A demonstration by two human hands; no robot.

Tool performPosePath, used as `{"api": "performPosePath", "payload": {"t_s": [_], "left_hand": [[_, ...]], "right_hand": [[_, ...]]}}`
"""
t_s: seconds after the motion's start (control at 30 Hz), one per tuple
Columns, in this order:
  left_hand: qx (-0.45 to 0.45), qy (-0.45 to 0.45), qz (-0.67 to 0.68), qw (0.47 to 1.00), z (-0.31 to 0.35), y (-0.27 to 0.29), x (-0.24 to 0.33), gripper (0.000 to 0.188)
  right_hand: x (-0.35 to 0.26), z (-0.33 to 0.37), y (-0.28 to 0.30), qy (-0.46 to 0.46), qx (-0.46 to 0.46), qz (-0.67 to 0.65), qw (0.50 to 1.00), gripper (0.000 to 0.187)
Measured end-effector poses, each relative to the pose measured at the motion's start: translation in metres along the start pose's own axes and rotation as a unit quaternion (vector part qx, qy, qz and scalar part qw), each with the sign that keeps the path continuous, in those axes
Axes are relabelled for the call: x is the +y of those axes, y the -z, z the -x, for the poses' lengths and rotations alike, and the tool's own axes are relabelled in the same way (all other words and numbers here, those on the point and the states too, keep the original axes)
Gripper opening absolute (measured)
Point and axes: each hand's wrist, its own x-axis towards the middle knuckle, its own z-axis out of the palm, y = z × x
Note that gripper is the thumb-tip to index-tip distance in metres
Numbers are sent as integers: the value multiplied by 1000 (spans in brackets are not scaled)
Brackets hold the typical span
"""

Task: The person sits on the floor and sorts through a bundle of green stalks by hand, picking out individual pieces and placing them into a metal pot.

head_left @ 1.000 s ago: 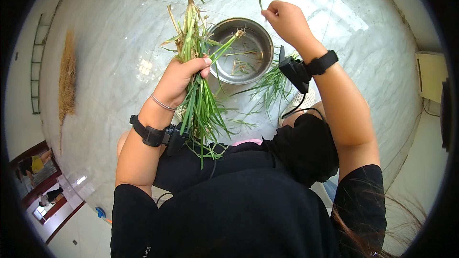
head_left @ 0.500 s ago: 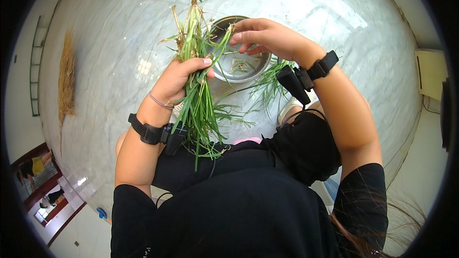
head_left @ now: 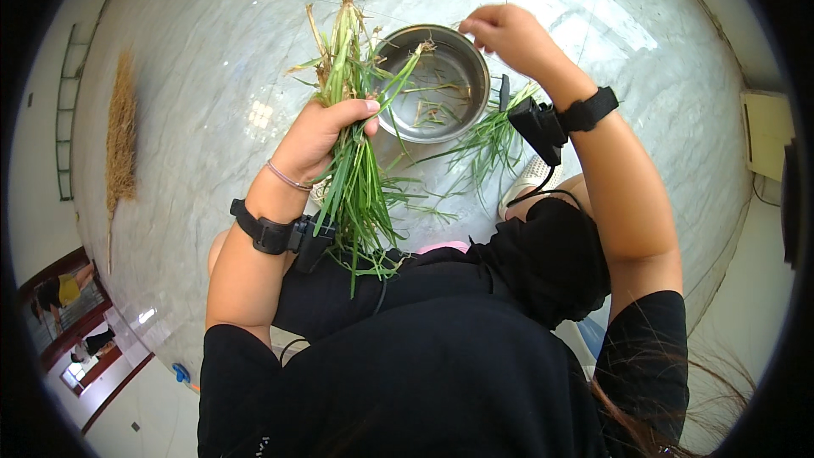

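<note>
My left hand (head_left: 326, 131) is wrapped round a bunch of long grass-like greens (head_left: 346, 59). Its pale, rooty ends point away from me and the green leaves hang toward my lap. One stalk slants out of the bunch over a steel bowl (head_left: 481, 110) on the floor, where several pale and green scraps (head_left: 434, 112) lie. Beyond the bowl's right rim, my right hand (head_left: 509, 34) is raised, apart from the bunch. Its fingers are curled, thumb and forefinger pressed together; whatever they may pinch is too small or blurred to make out.
More loose greens (head_left: 487, 148) lie on the marbled floor right of the bowl, beside my shoe (head_left: 530, 176). A dark upright piece (head_left: 504, 92) shows next to them. A straw broom (head_left: 121, 131) lies at the left. Another person (head_left: 59, 293) is visible through a far-left doorway.
My right hand has moved away from the rooty ends, to the right past the bowl's rim, and its fingers have closed. My left hand and the bunch stay nearly still.
</note>
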Motion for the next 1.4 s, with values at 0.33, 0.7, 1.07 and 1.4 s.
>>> {"api": "performPosePath", "payload": {"t_s": [0.33,0.7,1.07,1.4], "left_hand": [[16,-24,7,1000,7,-10,18,13],[28,-13,-51,998,-3,0,3,17],[72,-40,29,996,-11,25,-19,22],[-31,16,102,994,-5,11,-14,22]], "right_hand": [[-53,32,-34,-65,-289,-365,883,38],[-13,23,-7,-104,-6,-512,853,21],[113,77,38,-290,34,-266,919,25],[76,59,54,-46,158,-40,985,43]]}}
